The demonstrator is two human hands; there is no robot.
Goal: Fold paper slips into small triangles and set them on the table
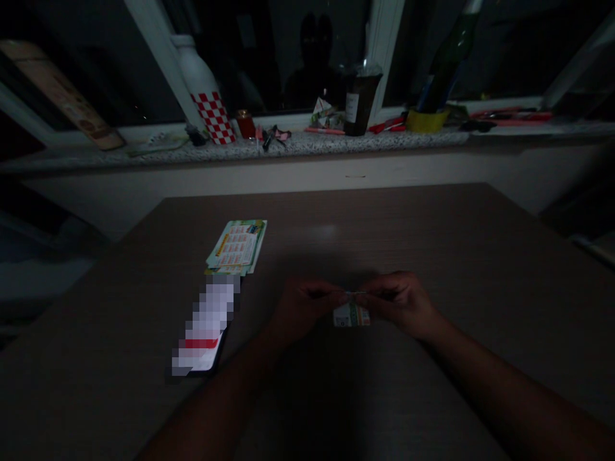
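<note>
A small printed paper card (352, 317), white with green and orange bands and a dark square code at its left corner, is held over the middle of the table. My left hand (300, 304) pinches its upper left part between thumb and fingers. On the other side, my right hand (403, 304) pinches the upper right part, with the fingertips of both hands nearly meeting. The card's top edge looks bent or folded there, though the fingers partly hide it. To the left lies a stack of similar printed cards (235, 246) in green, white and orange.
A phone (211, 323) with a lit, blurred screen lies just below the stack on the wooden table (413, 224). Along the granite windowsill (307, 146) stand a checkered white bottle (209, 96), a lidded cup (360, 99), a green bottle (446, 64) and a tall cylinder (65, 96).
</note>
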